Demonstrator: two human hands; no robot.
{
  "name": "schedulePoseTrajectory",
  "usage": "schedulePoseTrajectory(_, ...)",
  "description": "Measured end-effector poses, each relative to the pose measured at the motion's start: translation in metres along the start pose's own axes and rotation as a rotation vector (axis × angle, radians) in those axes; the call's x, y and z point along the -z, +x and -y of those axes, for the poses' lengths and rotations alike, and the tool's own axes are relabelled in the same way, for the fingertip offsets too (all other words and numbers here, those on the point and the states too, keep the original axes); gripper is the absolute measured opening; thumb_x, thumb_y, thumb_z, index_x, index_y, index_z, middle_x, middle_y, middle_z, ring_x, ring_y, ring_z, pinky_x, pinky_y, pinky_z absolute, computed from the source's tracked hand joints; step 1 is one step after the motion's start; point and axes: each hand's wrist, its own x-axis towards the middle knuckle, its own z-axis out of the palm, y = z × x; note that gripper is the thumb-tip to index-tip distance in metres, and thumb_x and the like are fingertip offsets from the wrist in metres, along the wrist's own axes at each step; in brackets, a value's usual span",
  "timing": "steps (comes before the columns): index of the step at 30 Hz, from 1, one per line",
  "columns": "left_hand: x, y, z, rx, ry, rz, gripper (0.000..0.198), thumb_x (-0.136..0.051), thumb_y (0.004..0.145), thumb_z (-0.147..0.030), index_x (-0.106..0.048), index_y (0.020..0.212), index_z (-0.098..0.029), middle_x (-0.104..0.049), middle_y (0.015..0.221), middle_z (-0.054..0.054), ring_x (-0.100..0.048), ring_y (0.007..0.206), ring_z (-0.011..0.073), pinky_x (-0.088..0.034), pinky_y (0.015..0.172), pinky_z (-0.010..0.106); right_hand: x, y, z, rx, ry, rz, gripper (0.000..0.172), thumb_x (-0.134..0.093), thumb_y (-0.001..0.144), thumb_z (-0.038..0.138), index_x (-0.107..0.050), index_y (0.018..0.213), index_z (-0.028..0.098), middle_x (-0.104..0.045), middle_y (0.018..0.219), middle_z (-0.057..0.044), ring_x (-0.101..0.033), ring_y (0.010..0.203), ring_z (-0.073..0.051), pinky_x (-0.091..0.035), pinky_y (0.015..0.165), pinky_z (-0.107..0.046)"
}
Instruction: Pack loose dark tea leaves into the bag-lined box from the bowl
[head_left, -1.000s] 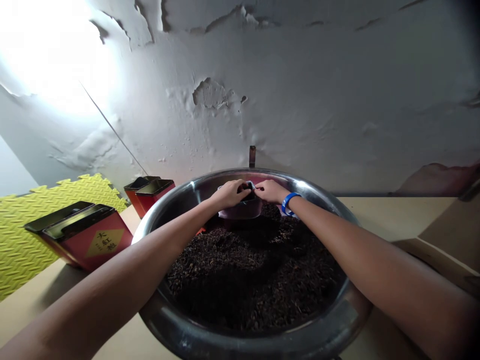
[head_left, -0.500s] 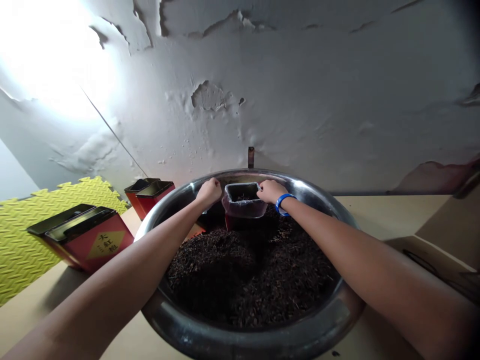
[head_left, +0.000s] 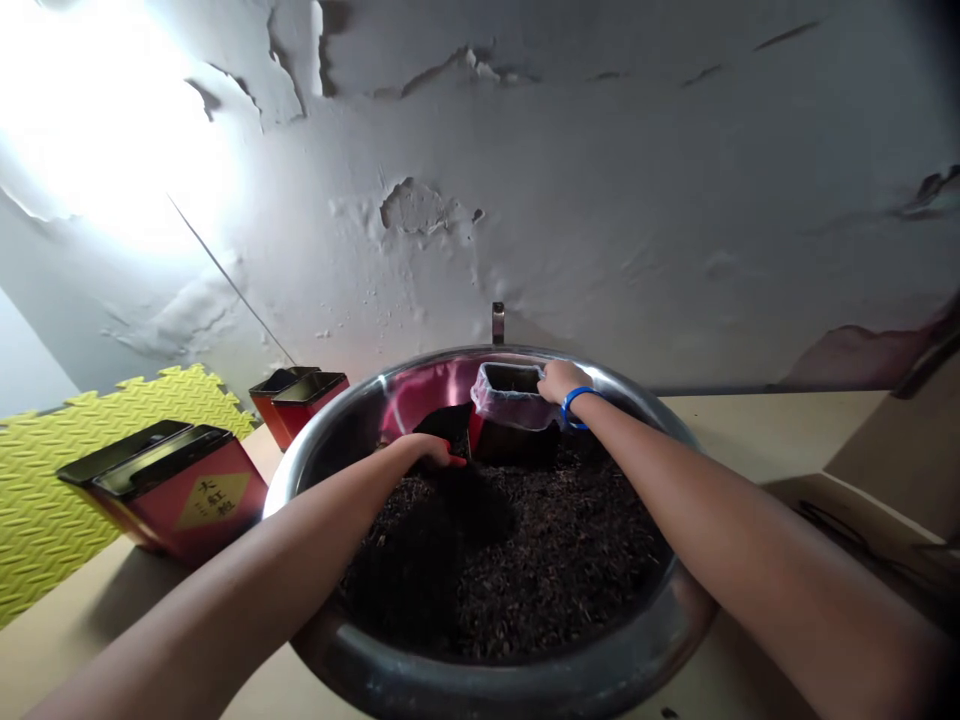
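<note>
A large steel basin (head_left: pixel 675 620) holds a heap of dark loose tea leaves (head_left: pixel 555 560). At its far side stands a red tin lined with a clear plastic bag (head_left: pixel 510 408). My right hand (head_left: pixel 561 380), with a blue wristband, grips the bag's rim at the tin's right edge. My left hand (head_left: pixel 427 452) is closed low in the leaves, left of the tin, on what looks like a dark scoop (head_left: pixel 448 428) with a red edge.
Two red tins with black lids (head_left: pixel 176 490) stand on the tan table at the left, two more (head_left: pixel 300 395) behind them. A yellow foam mat (head_left: pixel 67 490) lies far left. A peeling white wall rises behind. A cardboard box (head_left: pixel 877 490) sits right.
Both hands were together at the bag's mouth, then parted. My left hand has dropped from the tin's left rim into the leaves. My right hand stays on the rim.
</note>
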Motion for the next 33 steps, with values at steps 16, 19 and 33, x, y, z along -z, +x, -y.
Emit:
schedulePoseTrajectory(16,-0.012,-0.017,-0.045,-0.211,-0.101,0.157,0.086,-0.058,0.047,-0.069,-0.049,0.116,-0.019,-0.047,0.124,0.010,-0.045,0.110,0.0302,-0.038,0.089,0.034,-0.010,0.018,-0.026,-0.027,0.075,0.080,0.031,-0.051,0.068,0.029,-0.063,0.093,0.016,-0.062,0.087,-0.013,-0.058,0.079,-0.023,-0.039,0.058,-0.027)
schedulePoseTrajectory(19,-0.011,-0.024,-0.054,-0.261,-0.097,0.181,0.076,-0.064,0.045,-0.062,-0.056,0.109,-0.022,-0.054,0.117,0.007,-0.047,0.108,0.0297,-0.041,0.085,0.032,-0.008,0.015,-0.022,0.018,0.110,0.090,0.028,-0.050,0.069,0.030,-0.064,0.087,0.015,-0.063,0.081,-0.011,-0.058,0.076,-0.021,-0.039,0.059,-0.025)
schedulePoseTrajectory(33,-0.007,-0.034,-0.069,-0.226,-0.094,0.326,0.082,-0.067,0.038,-0.060,-0.057,0.107,-0.017,-0.061,0.104,0.010,-0.059,0.086,0.0268,-0.050,0.061,0.028,-0.010,0.009,-0.006,0.289,0.277,0.208,0.023,-0.043,0.072,0.031,-0.058,0.082,0.016,-0.060,0.069,-0.003,-0.051,0.054,-0.011,-0.034,0.050,-0.020)
